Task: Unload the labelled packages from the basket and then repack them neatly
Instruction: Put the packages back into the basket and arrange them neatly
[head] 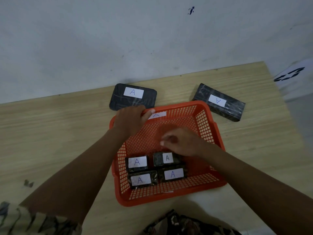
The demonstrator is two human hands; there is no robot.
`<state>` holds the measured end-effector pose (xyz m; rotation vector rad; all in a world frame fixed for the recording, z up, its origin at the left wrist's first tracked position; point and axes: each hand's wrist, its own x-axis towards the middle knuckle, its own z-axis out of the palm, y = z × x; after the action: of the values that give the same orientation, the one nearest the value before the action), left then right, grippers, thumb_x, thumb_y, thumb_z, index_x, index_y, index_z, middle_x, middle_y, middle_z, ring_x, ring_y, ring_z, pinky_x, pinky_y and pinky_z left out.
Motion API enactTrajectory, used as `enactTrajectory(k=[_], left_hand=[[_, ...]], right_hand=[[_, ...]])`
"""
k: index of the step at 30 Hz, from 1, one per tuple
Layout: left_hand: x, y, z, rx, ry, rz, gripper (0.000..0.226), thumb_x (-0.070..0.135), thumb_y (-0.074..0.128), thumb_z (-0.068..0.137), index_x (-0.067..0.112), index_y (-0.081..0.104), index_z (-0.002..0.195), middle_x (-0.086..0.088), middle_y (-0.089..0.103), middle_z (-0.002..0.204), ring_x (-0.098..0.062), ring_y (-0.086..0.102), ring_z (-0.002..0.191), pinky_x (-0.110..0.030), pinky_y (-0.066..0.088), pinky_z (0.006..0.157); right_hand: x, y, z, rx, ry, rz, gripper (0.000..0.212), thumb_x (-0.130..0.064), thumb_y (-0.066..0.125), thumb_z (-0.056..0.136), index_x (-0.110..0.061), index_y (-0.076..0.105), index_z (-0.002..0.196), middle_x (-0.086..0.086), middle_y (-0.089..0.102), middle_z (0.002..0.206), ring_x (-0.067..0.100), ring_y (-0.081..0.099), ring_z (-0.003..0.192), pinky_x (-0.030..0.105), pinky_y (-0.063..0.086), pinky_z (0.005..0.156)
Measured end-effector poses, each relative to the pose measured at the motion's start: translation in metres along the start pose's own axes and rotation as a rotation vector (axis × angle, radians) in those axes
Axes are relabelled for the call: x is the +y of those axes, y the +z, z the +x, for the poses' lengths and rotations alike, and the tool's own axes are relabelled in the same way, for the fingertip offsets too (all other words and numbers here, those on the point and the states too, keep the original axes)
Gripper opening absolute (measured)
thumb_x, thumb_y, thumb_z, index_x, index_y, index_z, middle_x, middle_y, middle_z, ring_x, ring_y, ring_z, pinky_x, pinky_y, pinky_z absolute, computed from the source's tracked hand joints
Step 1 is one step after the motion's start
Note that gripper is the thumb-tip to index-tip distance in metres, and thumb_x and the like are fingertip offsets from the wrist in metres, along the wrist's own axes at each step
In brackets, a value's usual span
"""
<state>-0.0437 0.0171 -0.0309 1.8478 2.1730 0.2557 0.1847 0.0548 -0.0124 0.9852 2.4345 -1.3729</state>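
Your right hand point(182, 143) hovers inside the orange basket point(208, 131), fingers loosely curled and holding nothing, just above the four small packages point(156, 170) packed two by two at the near end. They look like stiff little blocks in glossy dark wrap, probably light but slick, so pinch one across its short sides rather than by the paper label. Your left hand point(130, 118) grips the basket's far rim. Two bigger packages point(133, 96) lie flat on the counter point(50, 133) beyond the basket, well apart from each other.
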Motion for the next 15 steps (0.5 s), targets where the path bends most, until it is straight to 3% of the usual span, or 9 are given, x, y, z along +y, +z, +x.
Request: enactTrajectory(k=[4,6,8,10,13,15], left_hand=[[-0.001,-0.02,0.016,-0.268,-0.045,-0.195,0.055,0.061,0.036,0.095,0.017,0.067,0.085,0.0,0.066,0.072,-0.014,0.062,0.063,-0.033,0.053,0.068],[-0.004,-0.029,0.027,-0.264,-0.084,-0.283,0.05,0.057,0.04,0.096,0.016,0.068,0.086,0.001,0.066,0.075,-0.015,0.063,0.066,-0.033,0.052,0.069],[-0.014,-0.032,0.042,-0.097,-0.099,-0.215,0.043,0.053,0.047,0.095,0.017,0.068,0.09,0.001,0.067,0.084,-0.016,0.063,0.076,-0.033,0.05,0.073],[-0.029,-0.031,0.058,0.05,-0.049,-0.119,0.042,0.055,0.052,0.089,0.018,0.069,0.1,-0.003,0.069,0.099,-0.022,0.063,0.093,-0.035,0.049,0.08],[-0.045,-0.031,0.077,-0.092,-0.097,-0.002,0.063,0.058,0.059,0.085,0.022,0.053,0.135,-0.007,0.049,0.144,-0.029,0.042,0.134,-0.049,0.038,0.107],[-0.049,-0.031,0.085,-0.244,-0.112,0.077,0.08,0.064,0.058,0.083,0.023,0.037,0.148,-0.006,0.033,0.158,-0.026,0.025,0.146,-0.054,0.024,0.116]], right_hand=[[-0.006,-0.028,0.027,0.508,-0.181,-0.176,0.025,-0.032,0.055,0.098,-0.019,0.068,0.114,-0.004,0.066,0.105,0.011,0.057,0.097,0.031,0.045,0.088],[-0.006,-0.042,0.042,0.645,-0.2,-0.314,0.027,-0.032,0.057,0.095,-0.017,0.07,0.114,0.002,0.066,0.109,0.019,0.057,0.101,0.037,0.044,0.088],[0.0,-0.052,0.053,0.592,-0.173,-0.396,0.031,-0.036,0.056,0.095,-0.018,0.07,0.115,0.003,0.066,0.117,0.022,0.057,0.108,0.044,0.044,0.094],[0.005,-0.057,0.058,0.423,-0.131,-0.402,0.039,-0.045,0.047,0.098,-0.021,0.068,0.12,0.002,0.068,0.124,0.022,0.06,0.114,0.047,0.043,0.1],[0.012,-0.057,0.058,0.337,-0.129,-0.407,0.05,-0.056,0.035,0.099,-0.025,0.07,0.118,0.0,0.074,0.113,0.018,0.068,0.096,0.044,0.05,0.091],[0.016,-0.057,0.059,0.345,-0.147,-0.409,0.051,-0.058,0.034,0.098,-0.026,0.071,0.111,-0.004,0.076,0.101,0.014,0.068,0.085,0.04,0.052,0.086]])
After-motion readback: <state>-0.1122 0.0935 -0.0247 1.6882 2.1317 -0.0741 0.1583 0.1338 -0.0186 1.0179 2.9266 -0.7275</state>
